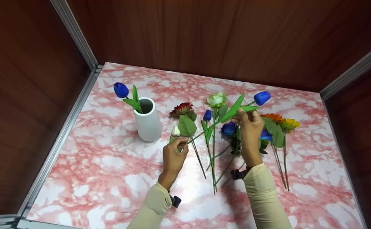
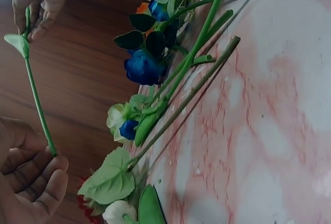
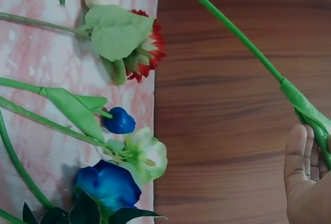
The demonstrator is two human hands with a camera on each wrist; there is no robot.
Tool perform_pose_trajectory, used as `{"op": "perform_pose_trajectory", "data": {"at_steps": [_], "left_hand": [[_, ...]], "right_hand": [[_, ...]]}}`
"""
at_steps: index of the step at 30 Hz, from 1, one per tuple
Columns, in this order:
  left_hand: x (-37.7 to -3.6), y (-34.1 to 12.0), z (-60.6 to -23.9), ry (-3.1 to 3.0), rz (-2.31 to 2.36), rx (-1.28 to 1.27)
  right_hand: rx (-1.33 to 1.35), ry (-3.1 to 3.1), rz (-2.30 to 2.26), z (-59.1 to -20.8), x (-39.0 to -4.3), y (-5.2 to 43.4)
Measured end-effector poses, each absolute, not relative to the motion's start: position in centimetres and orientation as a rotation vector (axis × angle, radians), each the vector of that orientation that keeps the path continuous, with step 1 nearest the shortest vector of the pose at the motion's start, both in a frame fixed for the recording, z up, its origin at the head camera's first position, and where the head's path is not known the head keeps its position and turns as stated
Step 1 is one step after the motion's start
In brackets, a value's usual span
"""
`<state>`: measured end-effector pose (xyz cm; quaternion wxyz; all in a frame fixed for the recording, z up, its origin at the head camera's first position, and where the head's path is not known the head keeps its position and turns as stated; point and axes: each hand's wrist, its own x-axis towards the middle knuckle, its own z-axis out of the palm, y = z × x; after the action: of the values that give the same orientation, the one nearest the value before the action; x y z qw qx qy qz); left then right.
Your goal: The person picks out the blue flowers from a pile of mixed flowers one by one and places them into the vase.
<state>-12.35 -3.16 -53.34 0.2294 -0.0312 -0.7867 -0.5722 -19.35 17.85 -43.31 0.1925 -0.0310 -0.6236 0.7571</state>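
Holding one blue tulip [image 1: 262, 97] off the table, both hands have closed on its stem [image 1: 204, 133]: the left hand [image 1: 173, 156] pinches the bare lower end between thumb and curled fingers, and the right hand [image 1: 250, 133] grips higher up, where the long leaves [image 1: 234, 109] branch off just below the bloom. Between the two grips the stem runs straight and unbent, so it looks like stiff plastic over wire, light enough for a fingertip pinch. The smooth green surface may twist in the fingers; the leaf joint by the right hand gives a thicker, surer hold than the thin tail. The bloom beyond the right hand looks soft and is better left untouched.

Under the held stem lie other artificial flowers [image 1: 217, 127] on the pink marbled table [image 1: 109, 178]: a red bloom [image 1: 181, 109], a white-green rose [image 1: 216, 99], blue roses, and orange and yellow heads past the right hand. Out beyond the left hand stands a white vase [image 1: 147, 122] with another blue tulip [image 1: 121, 90] in it.
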Motion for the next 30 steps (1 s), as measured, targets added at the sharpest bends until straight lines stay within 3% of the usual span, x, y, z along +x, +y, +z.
{"op": "perform_pose_trajectory", "data": {"at_steps": [11, 20, 30], "left_hand": [[-12.4, -4.8, -53.8, -2.083, -1.377, 0.187], [-12.5, -5.6, -54.6, -1.79, -1.088, 0.477], [-13.3, -6.8, -55.1, -1.713, -1.078, 0.616]], "right_hand": [[-0.11, -1.658, 2.17, -40.9, -18.3, 17.2], [0.051, -1.478, 2.312, -39.0, -17.3, 16.1], [0.129, -1.368, 2.446, -38.1, -17.2, 14.5]]}}
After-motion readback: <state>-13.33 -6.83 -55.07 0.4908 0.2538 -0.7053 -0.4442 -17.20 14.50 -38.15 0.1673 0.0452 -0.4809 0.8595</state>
